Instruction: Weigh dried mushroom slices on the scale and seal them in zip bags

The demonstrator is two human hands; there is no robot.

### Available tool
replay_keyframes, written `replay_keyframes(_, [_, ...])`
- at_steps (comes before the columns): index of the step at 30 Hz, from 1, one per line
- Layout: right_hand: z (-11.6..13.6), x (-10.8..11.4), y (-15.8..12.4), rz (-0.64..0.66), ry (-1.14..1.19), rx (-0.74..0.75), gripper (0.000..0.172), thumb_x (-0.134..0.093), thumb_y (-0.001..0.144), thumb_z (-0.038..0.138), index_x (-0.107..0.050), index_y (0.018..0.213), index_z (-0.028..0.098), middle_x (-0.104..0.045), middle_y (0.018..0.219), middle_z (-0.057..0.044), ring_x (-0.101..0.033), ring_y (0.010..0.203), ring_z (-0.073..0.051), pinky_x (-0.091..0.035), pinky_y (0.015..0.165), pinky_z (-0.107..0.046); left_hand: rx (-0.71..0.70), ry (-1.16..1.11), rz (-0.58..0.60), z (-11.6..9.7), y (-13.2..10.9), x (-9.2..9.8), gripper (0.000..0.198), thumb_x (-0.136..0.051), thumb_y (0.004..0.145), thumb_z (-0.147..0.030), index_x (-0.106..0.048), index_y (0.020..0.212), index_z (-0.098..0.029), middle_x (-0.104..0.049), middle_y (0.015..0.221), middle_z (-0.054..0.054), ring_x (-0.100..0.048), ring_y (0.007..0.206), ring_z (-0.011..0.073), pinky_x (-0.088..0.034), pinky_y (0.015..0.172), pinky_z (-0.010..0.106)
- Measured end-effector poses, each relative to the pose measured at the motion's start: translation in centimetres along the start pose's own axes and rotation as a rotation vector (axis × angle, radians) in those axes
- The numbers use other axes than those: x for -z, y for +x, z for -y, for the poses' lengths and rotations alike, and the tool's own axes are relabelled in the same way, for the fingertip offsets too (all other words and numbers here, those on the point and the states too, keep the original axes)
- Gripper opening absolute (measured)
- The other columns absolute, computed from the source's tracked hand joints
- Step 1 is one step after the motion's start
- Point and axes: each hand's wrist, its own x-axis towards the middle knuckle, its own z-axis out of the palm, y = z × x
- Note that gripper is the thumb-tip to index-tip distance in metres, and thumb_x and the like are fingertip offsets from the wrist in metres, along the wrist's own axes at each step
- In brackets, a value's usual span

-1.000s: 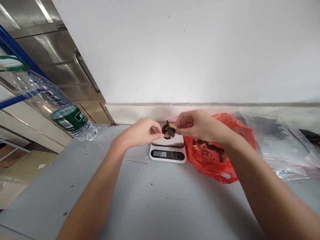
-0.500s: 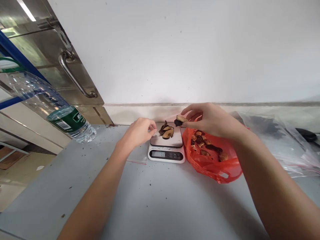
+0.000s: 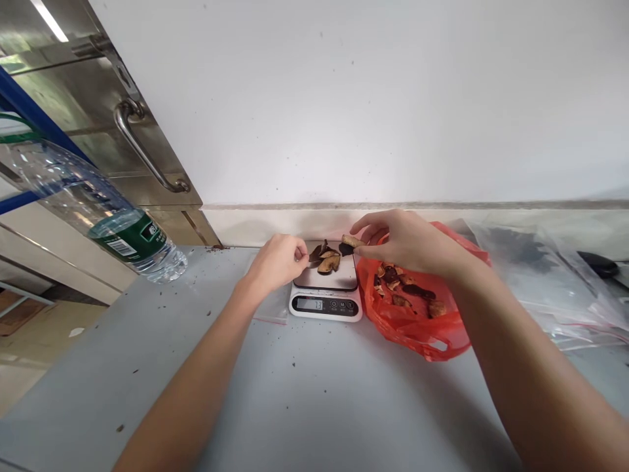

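A small white kitchen scale (image 3: 325, 309) stands on the grey table, its display reading what looks like 73, with any decimal point unclear. Several dried brown slices (image 3: 328, 264), like dried mushroom, lie on its plate. At the plate's left edge my left hand (image 3: 280, 262) has thumb and finger pinched on the end of a dark dried slice (image 3: 315, 254). Above the plate's right edge, my right hand (image 3: 407, 242) grips a tan and black dried piece (image 3: 352, 242) between thumb and fingers. Right of the scale, an open red plastic bag (image 3: 407, 337) holds more dried pieces (image 3: 417, 290).
A clear zip bag (image 3: 272, 311) lies partly under the scale's left side. More clear plastic bags (image 3: 550, 282) and a black object (image 3: 597, 264) are at the right. A large water bottle (image 3: 122, 229) stands at the left. Dark crumbs dot the table; a white wall rises behind.
My left hand has moved slightly right and now meets a dark slice on the plate. My right hand and its dried piece have shifted slightly left and down. The display looks the same.
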Motion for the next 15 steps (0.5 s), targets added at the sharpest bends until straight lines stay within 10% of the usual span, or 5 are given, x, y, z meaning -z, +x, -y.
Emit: replay_keyframes(15, [-0.4, 0.0, 0.2, 0.131, -0.058, -0.032, 0.017, -0.063, 0.091, 0.021, -0.075, 0.103, 0.022, -0.081, 0.102, -0.005, -0.076, 0.094, -0.021, -0.058, 0.079, -0.029, 0.002, -0.047, -0.063, 1.4, -0.3, 2.4, 0.021, -0.059, 0.089, -0.023, -0.078, 0.082, -0.02, -0.08, 0.091, 0.007, -0.072, 0.088, 0.0236, -0.053, 0.072, 0.028])
